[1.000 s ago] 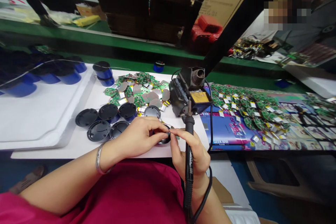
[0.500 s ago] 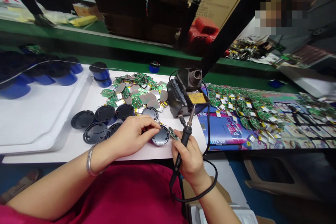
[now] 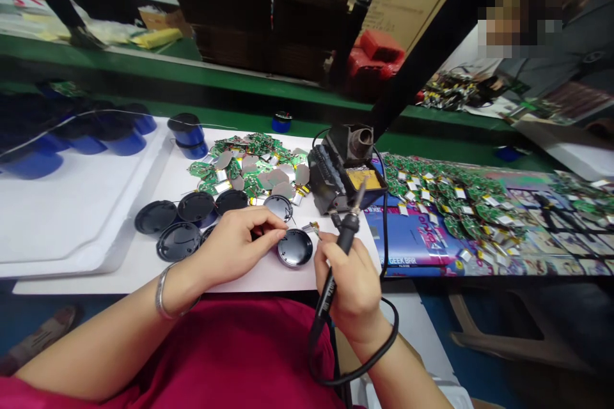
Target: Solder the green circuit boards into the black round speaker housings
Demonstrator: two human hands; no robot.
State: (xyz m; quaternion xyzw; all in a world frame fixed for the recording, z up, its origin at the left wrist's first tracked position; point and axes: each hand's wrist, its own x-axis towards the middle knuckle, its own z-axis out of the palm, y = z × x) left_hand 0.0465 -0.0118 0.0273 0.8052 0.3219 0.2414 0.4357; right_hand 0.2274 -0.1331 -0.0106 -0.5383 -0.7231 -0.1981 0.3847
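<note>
— Where to set the clock's centre?

— On the open black cup (image 3: 295, 249), round and shallow, lying on the white tabletop (image 3: 302, 278) between both hands.

— And with the left hand (image 3: 247, 243)?

— Narrowed to a pinch, thumb close to fingers, near the cup's rim at ten o'clock. Too small to tell of anything between the fingertips. Wearing a silver bangle (image 3: 162, 294) at the wrist.

— With the right hand (image 3: 350, 275)?

— Wrapped around a soldering iron (image 3: 330, 281), with the tip slanting up toward one o'clock and the cord (image 3: 367, 365) looping by the wrist. Also reaching with the fingertips to a small silver-and-yellow part (image 3: 311, 227), at one o'clock from the cup. Held or only touched? Cannot tell.

— Anything else around?

— Plenty. At nine to ten o'clock, a cluster of black round caps (image 3: 179, 241); farther out that way, a white tray (image 3: 71, 217). At eleven, a pile of green circuit boards (image 3: 259, 166). At one, a black iron stand (image 3: 330, 172) with a yellow sponge (image 3: 362, 179). Between two and three, more boards (image 3: 455, 204), spread over a printed blue sheet (image 3: 412, 249).
</note>
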